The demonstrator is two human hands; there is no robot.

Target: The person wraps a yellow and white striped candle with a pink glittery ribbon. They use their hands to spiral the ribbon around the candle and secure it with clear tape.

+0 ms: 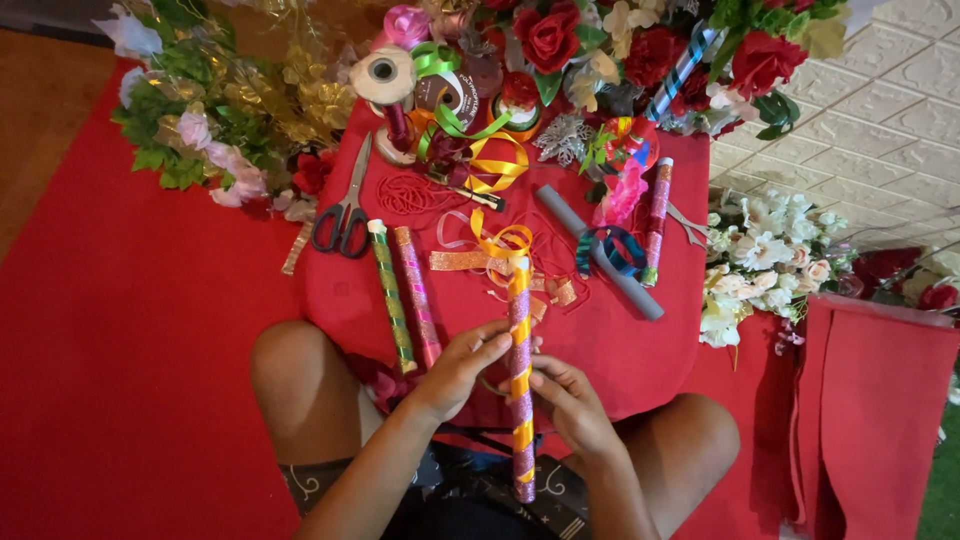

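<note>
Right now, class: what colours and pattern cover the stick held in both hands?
Glittery pink stick spiralled with orange ribbon, seen in the head view.

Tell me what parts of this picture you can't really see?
- Head view: the lower end of the pink stick wrapped in orange ribbon blurs into dark clothing.
- The left hand and right hand cover part of its middle.
- The red roses are cut off by the top edge.
- The scissors have a tip lost among ribbon spools.
- The white flowers partly hide behind one another.
</note>
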